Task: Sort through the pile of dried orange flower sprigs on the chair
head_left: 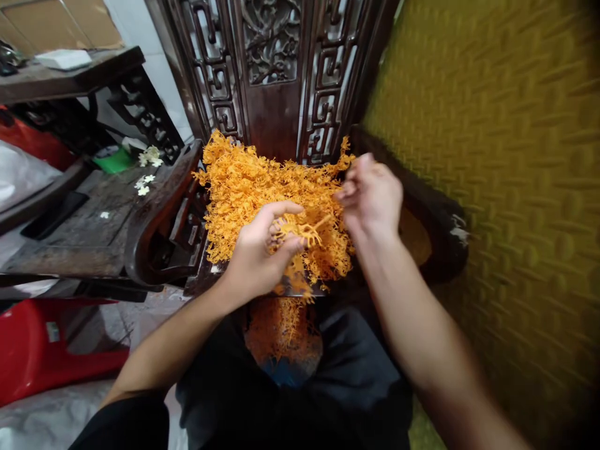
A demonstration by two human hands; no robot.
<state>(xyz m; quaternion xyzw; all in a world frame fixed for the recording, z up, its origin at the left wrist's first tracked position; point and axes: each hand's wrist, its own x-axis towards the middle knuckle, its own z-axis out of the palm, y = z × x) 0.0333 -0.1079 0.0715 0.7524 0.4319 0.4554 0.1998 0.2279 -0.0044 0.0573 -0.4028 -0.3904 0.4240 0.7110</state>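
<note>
My left hand [262,250] holds an orange branched piece [304,233] between thumb and fingers, above the front of a big heap. That heap of orange branched pieces [253,187] covers the seat of a dark carved wooden chair [276,119]. At the heap's right edge is my right hand [375,197], raised, blurred, with its fingers curled together. Whatever its fingertips may pinch cannot be made out. Between my legs, more orange pieces [285,325] fill or hang over a container whose lower part looks blue.
Left of the chair stands a dark wooden side table [79,250] with a green container [114,160] and pale flower-like pieces [144,184]. A red plastic stool [42,350] is at lower left. A yellow-green textured surface [492,156] rises along the right.
</note>
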